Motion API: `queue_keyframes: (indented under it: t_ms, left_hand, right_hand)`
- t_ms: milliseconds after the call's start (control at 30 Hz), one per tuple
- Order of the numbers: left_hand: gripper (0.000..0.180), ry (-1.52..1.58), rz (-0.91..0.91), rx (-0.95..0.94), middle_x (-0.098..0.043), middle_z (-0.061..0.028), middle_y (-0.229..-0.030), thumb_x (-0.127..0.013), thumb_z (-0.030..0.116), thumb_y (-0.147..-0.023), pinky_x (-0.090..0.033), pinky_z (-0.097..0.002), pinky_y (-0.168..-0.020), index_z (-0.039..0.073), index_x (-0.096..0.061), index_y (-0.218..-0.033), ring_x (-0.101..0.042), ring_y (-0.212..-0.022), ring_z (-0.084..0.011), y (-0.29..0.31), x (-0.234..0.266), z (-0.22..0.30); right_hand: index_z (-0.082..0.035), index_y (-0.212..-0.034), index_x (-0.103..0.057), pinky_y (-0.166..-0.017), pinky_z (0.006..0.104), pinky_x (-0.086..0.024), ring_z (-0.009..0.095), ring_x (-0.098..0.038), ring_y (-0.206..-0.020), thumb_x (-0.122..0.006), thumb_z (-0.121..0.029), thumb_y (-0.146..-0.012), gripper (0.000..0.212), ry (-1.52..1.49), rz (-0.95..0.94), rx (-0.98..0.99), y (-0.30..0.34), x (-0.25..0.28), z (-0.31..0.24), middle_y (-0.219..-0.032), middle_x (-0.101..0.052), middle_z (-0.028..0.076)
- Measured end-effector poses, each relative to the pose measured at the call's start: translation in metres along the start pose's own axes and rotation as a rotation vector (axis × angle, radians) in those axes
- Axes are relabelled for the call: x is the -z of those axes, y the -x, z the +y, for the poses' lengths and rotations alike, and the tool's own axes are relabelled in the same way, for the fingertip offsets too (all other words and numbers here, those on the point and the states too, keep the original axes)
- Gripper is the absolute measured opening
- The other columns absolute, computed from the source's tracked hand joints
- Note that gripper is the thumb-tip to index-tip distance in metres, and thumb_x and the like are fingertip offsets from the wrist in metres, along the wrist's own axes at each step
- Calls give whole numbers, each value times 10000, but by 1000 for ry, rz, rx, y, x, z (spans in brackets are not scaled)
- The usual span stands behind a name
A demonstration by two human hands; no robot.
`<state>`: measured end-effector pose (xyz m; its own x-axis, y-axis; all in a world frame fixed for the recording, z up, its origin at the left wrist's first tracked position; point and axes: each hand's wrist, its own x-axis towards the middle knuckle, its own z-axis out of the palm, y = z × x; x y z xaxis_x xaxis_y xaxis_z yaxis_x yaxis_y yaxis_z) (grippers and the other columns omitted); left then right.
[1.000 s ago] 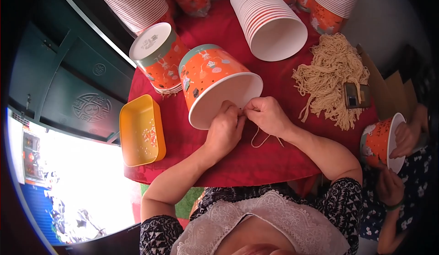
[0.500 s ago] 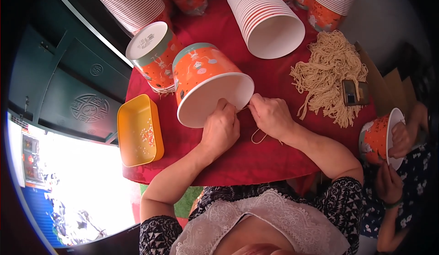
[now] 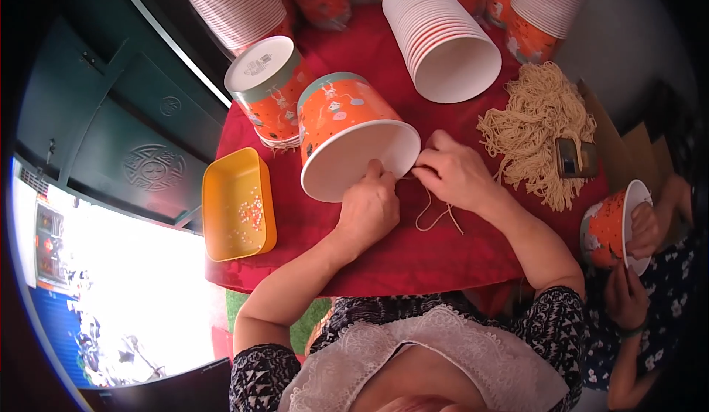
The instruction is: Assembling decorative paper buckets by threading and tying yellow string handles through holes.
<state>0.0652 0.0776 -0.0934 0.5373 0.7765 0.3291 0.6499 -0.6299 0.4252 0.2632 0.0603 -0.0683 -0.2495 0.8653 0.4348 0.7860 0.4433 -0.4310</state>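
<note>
An orange paper bucket point(image 3: 347, 109) with a green band at its base lies tilted on the red-covered table, its white mouth facing me. My left hand point(image 3: 369, 203) is closed over the near rim, fingertips inside the mouth. Beside the rim's right edge, my right hand point(image 3: 456, 172) pinches a thin beige cord point(image 3: 427, 212); a loop of it trails onto the cloth below. Exactly where the cord meets the bucket is hidden by my fingers. An upside-down stack of similar buckets point(image 3: 269, 109) stands just left, with cord ends showing under its rim.
A yellow tray point(image 3: 209, 209) with small red and white bits sits at the left. Nested white-rimmed buckets point(image 3: 458, 68) lie behind; taller stacks point(image 3: 543, 13) line the back. A pile of beige cord point(image 3: 535, 127) holds a dark phone-like object point(image 3: 576, 158). At right, another person's hands point(image 3: 641, 231) hold a bucket.
The whole view has shifted slightly. My right hand has turned, its fingers lifting a little at the rim, while my left hand keeps its place on the bucket.
</note>
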Motion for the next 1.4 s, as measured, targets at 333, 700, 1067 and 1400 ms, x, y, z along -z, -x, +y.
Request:
queue_keyframes:
  t_ms: [333, 700, 1067, 1400]
  left_hand:
    - [96, -33, 10, -68, -549, -192, -960, -614, 14, -741, -544, -488, -642, -16, -589, -828, -621, -742, -407, 1, 1, -5]
    - [84, -44, 33, -66, -554, -181, -944, -627, 23, -735, -536, -475, -636, -4, -586, -803, -622, -738, -392, 2, -4, -8]
    - [96, 14, 24, -59, -556, -190, -914, -628, 36, -711, -533, -486, -655, -10, -590, -786, -620, -745, -405, -1, -1, -2]
    - [71, 109, 47, -39, -565, -191, -888, -619, 38, -709, -522, -490, -644, -12, -589, -751, -617, -719, -407, -2, 2, -4]
  right_hand:
    - [140, -1397, -280, -481, 221, -438, 122, -482, -588, -447, -64, -964, 507, 65, 1025, 460, 25, 135, -59, -817, -584, 102]
    - [1, -870, -689, -416, 282, -394, 139, -549, -463, -672, -209, -870, 210, -558, -66, 335, 45, 153, -49, -616, -593, 55]
    - [-38, -1000, -730, -505, 314, -497, 213, -645, -609, -749, -150, -824, 210, -755, -719, 424, 46, 161, -52, -761, -665, 87]
    - [72, -1305, -510, -649, 348, -543, 210, -646, -696, -635, -177, -896, 495, -452, -222, -387, 5, 18, -13, -949, -644, 183]
